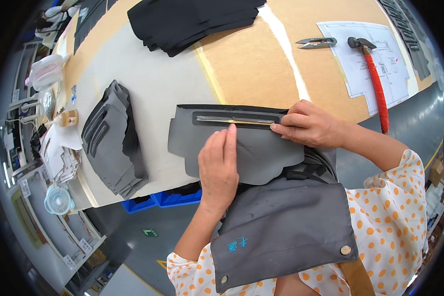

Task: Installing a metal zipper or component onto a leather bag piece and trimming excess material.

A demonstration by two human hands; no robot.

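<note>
A dark grey, cut panel (249, 156) lies near the table's front edge, its lower part reaching toward my lap. A long narrow slot (251, 121) with a black border runs along its upper part, and a yellowish line shows inside. My right hand (308, 124) pinches the panel at the slot's right end, thumb and index finger together. My left hand (218, 165) is closed, fingers bent and close together. One of its fingertips touches the slot's lower edge near the middle; what lies under these fingers is hidden.
Similar grey pieces (108, 143) are stacked on the left, and dark panels (192, 22) are piled at the back. Right of them lie thread snips (316, 43), a red-handled hammer (375, 81) and a printed sheet (350, 74). Blue bins (177, 197) sit below the table edge.
</note>
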